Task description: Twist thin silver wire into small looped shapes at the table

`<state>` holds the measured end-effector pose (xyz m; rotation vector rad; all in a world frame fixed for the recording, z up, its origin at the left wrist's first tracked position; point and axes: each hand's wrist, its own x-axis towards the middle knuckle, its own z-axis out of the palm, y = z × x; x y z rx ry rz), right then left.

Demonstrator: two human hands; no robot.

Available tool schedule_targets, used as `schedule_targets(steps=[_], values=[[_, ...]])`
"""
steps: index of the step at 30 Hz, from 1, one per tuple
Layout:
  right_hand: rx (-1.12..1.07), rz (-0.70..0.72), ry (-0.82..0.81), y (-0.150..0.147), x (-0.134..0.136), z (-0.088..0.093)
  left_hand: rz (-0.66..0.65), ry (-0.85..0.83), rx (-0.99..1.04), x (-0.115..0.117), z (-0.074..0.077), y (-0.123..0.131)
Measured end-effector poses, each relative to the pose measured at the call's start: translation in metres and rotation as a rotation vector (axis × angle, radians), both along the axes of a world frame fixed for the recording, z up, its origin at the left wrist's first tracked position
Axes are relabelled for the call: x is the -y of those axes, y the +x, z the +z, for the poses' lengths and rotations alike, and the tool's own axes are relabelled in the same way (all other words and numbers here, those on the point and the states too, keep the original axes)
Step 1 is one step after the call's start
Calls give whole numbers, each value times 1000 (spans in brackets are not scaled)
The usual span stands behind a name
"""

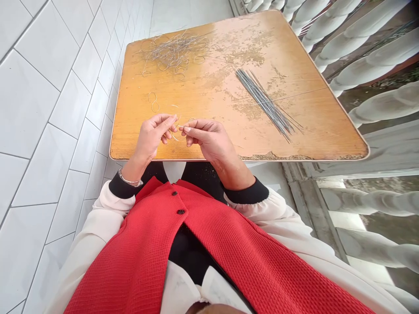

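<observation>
My right hand (204, 134) pinches the wire (180, 127) just left of mid-frame; my left hand (157, 131) is closed too, seemingly on the same piece. To shape it evenly, I'd judge, I should hold one side firm and turn the other slowly, low over the counter (327, 131), clear of the loop (152, 101) left of centre, the tangle (175, 49) above and the rods (265, 104) at right

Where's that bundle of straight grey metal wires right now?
In the head view, the bundle lies on the right half of the worn wooden table, beyond and right of the person's bare right hand.
</observation>
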<state>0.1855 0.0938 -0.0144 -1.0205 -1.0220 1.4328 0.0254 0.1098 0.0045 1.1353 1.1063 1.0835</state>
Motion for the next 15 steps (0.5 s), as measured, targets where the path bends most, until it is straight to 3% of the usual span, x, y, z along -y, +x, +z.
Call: schedule_targets(steps=[8,15], values=[[60,25,11,1,1,0,-84,16,-43,-1,3,-2],[141,-21,84,0,2,-6,-43,8,-30,-1,1,2]])
